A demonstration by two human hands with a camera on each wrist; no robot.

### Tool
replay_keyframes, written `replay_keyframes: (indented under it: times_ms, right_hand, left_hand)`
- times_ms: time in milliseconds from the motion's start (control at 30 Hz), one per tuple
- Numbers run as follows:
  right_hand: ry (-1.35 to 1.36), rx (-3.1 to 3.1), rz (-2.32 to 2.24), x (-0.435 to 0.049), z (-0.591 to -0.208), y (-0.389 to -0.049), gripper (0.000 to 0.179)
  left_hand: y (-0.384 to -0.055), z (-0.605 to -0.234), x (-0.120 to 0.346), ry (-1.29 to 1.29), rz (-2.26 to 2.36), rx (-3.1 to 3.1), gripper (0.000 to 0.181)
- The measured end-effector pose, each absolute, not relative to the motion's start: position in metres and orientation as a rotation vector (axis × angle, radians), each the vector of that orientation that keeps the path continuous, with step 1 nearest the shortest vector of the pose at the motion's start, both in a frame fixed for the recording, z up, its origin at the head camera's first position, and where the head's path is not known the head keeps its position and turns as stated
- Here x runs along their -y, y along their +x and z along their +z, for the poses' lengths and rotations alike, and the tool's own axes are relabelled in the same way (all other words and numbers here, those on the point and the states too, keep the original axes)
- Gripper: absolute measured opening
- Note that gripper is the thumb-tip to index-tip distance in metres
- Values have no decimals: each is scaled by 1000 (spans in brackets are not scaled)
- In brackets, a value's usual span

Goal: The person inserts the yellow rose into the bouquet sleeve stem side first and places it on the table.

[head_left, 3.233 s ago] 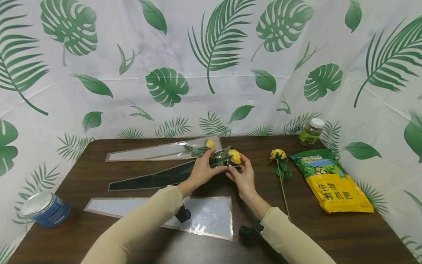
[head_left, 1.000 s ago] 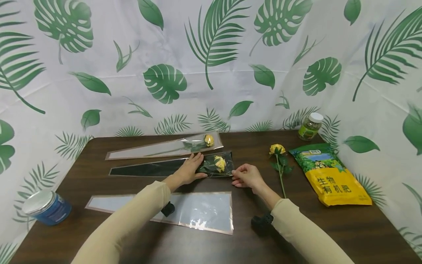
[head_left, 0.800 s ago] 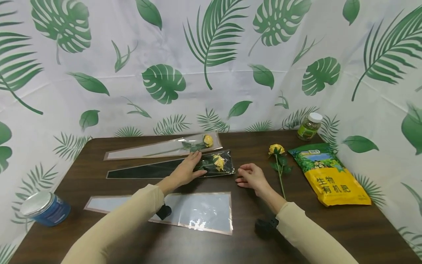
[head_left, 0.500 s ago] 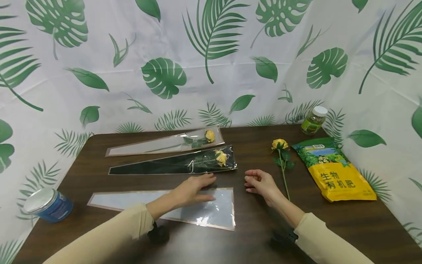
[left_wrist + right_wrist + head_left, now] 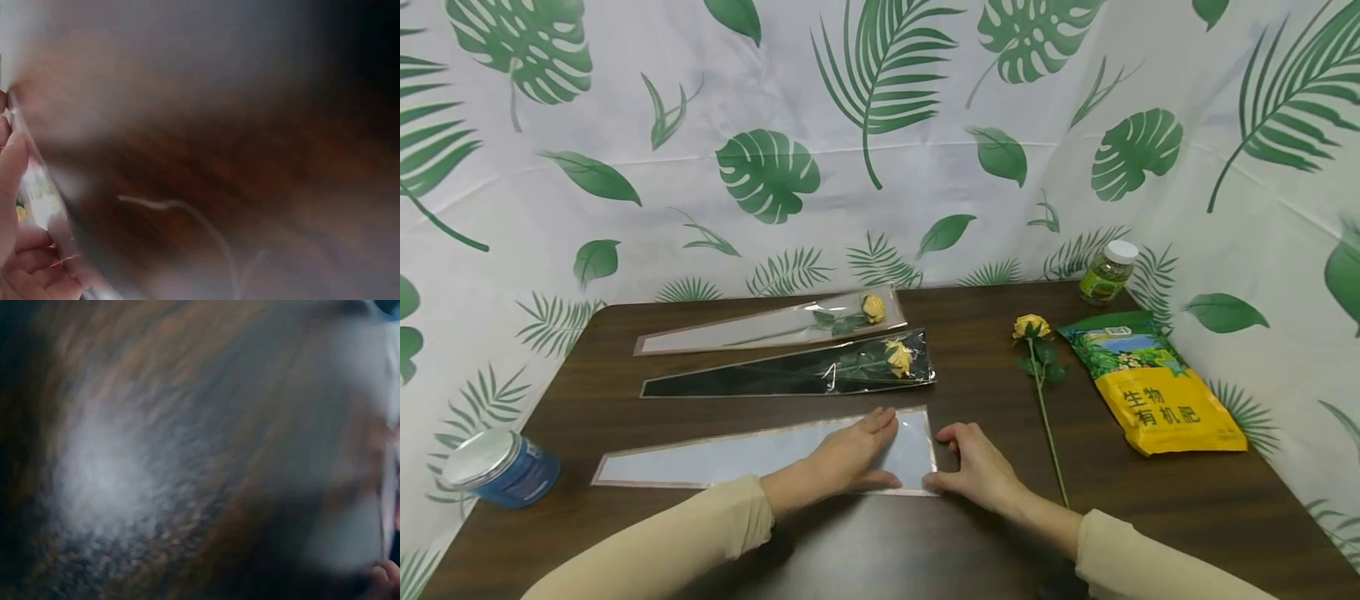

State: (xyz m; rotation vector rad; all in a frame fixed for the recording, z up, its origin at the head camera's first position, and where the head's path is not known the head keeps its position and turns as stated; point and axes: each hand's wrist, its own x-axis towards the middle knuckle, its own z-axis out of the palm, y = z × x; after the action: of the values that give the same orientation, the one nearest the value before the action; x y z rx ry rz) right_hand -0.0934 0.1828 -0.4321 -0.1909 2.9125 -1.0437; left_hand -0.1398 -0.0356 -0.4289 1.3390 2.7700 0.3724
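Observation:
A tapered white flower sleeve [image 5: 760, 454] with a pinkish border lies at the front of the table. My left hand [image 5: 850, 458] rests on it near its wide end, fingers extended and thumb apart. At the wide right edge is my right hand [image 5: 981, 471], its thumb by the near corner and its fingers spread from the thumb. Behind lies a black sleeve [image 5: 722, 383] with a yellow rose [image 5: 898, 357] inside. Farther back is another clear-fronted white sleeve [image 5: 685, 337] with a yellow rose [image 5: 872, 308] in it. Both wrist views are blurred, showing fingertips at a sleeve edge.
A loose yellow rose [image 5: 1032, 327] lies on the brown table [image 5: 1000, 308] to the right. Beyond it are a yellow-and-green fertilizer bag [image 5: 1165, 400] and a white-lidded jar [image 5: 1108, 271]. A blue can [image 5: 512, 471] stands at the left edge, and a leaf-print curtain hangs behind.
The black sleeve with its rose, held in both hands earlier, now lies flat. Both hands have come nearer to the white sleeve, whose wide end has shifted slightly.

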Motion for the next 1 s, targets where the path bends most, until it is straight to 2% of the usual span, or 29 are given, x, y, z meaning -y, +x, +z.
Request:
replay_keyframes:
  times_ms: [133, 433, 633, 700, 833, 1000]
  right_hand:
    - [-171, -3051, -880, -175, -435, -94, 53]
    - [-232, -3054, -851, -174, -435, -97, 25]
    - [-408, -2752, -1157, -183, -432, -104, 18]
    - [-336, -2461, -1378, -186, -428, -110, 14]
    - [-23, -2021, -1607, -189, -425, -121, 21]
    - [103, -1942, -1674, -188, -430, -127, 18]
  left_hand:
    - [-143, -431, 33, 1339, 416, -2798, 77]
    - [-144, -432, 33, 1341, 444, -2811, 80]
    - [-144, -437, 33, 1359, 456, -2811, 81]
    - [-144, -438, 33, 1357, 459, -2808, 80]
    - [-144, -438, 35, 1350, 467, -2804, 79]
    - [-145, -437, 36, 1299, 573, -2788, 75]
